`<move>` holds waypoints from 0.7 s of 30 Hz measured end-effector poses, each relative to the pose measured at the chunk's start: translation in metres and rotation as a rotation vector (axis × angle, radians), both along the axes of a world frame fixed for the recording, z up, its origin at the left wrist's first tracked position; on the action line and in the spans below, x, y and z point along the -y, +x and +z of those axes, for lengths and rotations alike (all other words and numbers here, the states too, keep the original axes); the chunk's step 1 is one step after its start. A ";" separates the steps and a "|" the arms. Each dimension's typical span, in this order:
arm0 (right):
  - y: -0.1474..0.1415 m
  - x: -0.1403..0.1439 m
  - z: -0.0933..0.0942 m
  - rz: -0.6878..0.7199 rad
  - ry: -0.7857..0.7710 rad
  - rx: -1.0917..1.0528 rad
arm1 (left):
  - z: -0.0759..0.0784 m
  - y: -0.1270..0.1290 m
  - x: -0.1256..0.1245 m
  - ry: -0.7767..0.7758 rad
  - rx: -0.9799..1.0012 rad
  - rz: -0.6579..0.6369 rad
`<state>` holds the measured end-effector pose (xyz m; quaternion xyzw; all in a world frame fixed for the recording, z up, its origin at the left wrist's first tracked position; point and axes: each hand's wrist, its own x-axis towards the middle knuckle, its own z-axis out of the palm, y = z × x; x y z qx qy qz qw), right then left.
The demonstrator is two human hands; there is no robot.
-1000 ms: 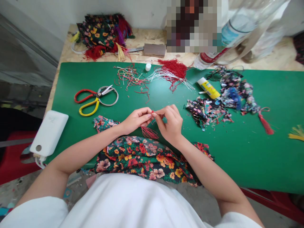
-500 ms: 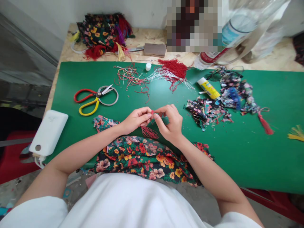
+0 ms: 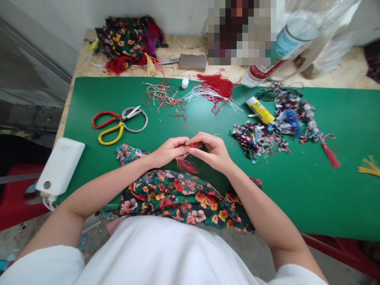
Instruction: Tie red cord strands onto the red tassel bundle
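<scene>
Head view: left hand [image 3: 170,151] and right hand [image 3: 213,152] meet fingertip to fingertip at mat centre, both pinching the head of a red tassel [image 3: 187,165]; its fringe hangs toward 6 o'clock over the floral fabric [image 3: 184,198]. Scissors [image 3: 118,122] at 10 o'clock, glue stick [image 3: 260,110] at 2 o'clock, both on the green mat [image 3: 311,186].

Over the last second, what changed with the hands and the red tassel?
The right hand rolled flatter and lower, its fingers now stretched toward the left hand instead of arched up. Both hands still pinch the head of the red tassel, whose fringe hangs as before over the floral fabric. The scissors, glue stick and fabric scraps on the green mat stayed put.
</scene>
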<state>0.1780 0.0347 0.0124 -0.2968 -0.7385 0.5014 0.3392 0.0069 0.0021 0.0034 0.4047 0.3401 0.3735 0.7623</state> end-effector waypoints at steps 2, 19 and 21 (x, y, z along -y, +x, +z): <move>0.001 -0.002 -0.001 0.010 -0.068 -0.022 | 0.001 -0.001 0.000 0.022 -0.026 -0.024; -0.007 0.010 -0.002 -0.271 -0.038 0.031 | 0.000 0.000 0.005 0.274 -0.338 0.089; -0.008 0.012 -0.002 -0.285 0.042 0.055 | 0.000 0.000 0.006 0.279 -0.348 0.083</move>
